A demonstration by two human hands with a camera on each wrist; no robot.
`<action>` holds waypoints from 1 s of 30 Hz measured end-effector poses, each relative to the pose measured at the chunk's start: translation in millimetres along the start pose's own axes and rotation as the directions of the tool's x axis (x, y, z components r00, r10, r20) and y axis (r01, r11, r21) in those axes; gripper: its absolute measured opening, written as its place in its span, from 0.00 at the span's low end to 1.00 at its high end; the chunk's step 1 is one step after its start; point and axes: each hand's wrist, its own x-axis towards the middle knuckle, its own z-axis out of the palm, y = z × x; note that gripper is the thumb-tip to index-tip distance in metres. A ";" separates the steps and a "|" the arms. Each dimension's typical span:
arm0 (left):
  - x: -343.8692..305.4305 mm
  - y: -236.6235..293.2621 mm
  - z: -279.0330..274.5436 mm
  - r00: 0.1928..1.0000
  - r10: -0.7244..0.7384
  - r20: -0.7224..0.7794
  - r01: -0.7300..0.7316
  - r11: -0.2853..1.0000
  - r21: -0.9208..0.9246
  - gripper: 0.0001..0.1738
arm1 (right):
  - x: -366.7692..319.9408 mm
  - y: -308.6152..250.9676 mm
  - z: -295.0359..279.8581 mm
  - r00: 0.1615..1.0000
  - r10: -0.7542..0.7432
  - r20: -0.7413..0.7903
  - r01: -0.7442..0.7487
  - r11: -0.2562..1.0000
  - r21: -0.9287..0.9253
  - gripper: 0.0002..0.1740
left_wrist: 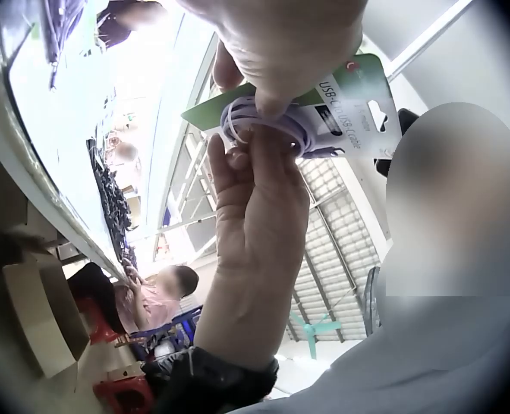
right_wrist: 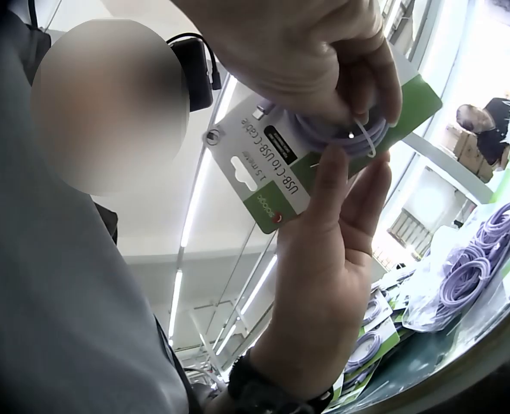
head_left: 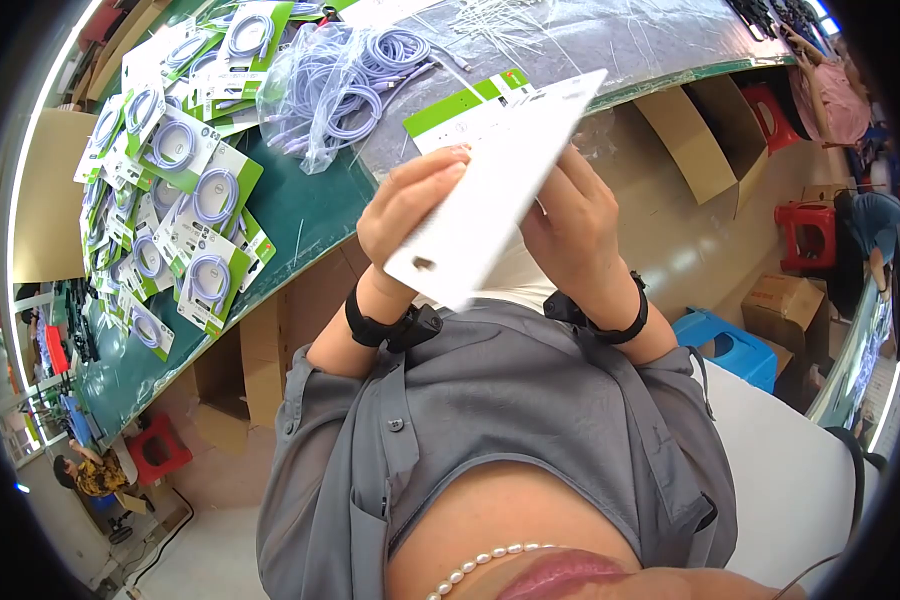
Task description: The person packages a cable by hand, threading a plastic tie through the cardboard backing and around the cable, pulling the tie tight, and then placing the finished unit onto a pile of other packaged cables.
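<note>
Head view: I get only the plain white back of the card (head_left: 495,180), tilted up between the two hands, with a cut-out hole near its lower end.
Wrist views: From the right wrist I read "USB-C to USB-C Cable" and "1.5 meter" on the printed front; against that front lies the coiled purple cable (right_wrist: 315,132) with a white tie (right_wrist: 370,138) looped through it. My head view hides both.
Overhead: The left wrist view adds a green fan (left_wrist: 314,328) under the roof; the right wrist view adds long ceiling lamps (right_wrist: 201,190).
Card's place: It is held up in front of the torso, near the edge of the counter (head_left: 315,205).
Counter: Its green top carries a pile of carded cables (head_left: 170,215) on the left; beside that sits a plastic bag (head_left: 315,90) with loose purple coils, and thin white strips (head_left: 495,25) lie scattered farther off.
Room: To the right I see a cardboard box (head_left: 690,140), a red stool (head_left: 805,235), a blue stool (head_left: 727,345) and a person in pink (head_left: 835,95).
Left hand (head_left: 410,205): The fingers grasp the card at its edge, the thumb against the coil.
Right hand (head_left: 575,215): The fingers are curled in, pinching the cable right by the white tie.
</note>
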 end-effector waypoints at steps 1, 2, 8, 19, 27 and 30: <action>1.8 1.0 1.2 0.997 0.074 -0.008 -0.074 0.997 -0.010 0.15 | -3.8 0.9 -0.2 0.999 0.044 0.003 -0.044 0.998 0.043 0.14; 2.9 1.7 2.5 0.989 0.147 -0.017 -0.147 0.989 -0.020 0.15 | -6.2 2.0 0.5 0.996 0.088 0.008 -0.088 0.992 0.086 0.15; 2.4 -3.2 1.4 0.951 0.310 0.012 -0.310 0.950 0.040 0.16 | -15.1 6.0 8.3 0.995 0.086 -0.056 -0.075 0.982 0.172 0.15; -7.2 5.8 -2.0 0.640 -0.664 0.387 0.603 0.121 -0.789 0.15 | -37.9 78.1 3.4 0.946 0.308 0.103 -0.248 0.480 0.842 0.17; -19.6 0.2 8.5 0.566 -0.673 0.477 0.641 -0.005 -0.768 0.15 | -27.9 64.9 33.2 0.939 0.245 0.239 -0.336 0.798 0.500 0.32; -23.6 -1.6 9.4 0.568 -0.644 0.513 0.630 -0.060 -0.774 0.15 | -42.4 91.1 38.6 0.903 0.248 0.350 -0.404 0.766 0.500 0.33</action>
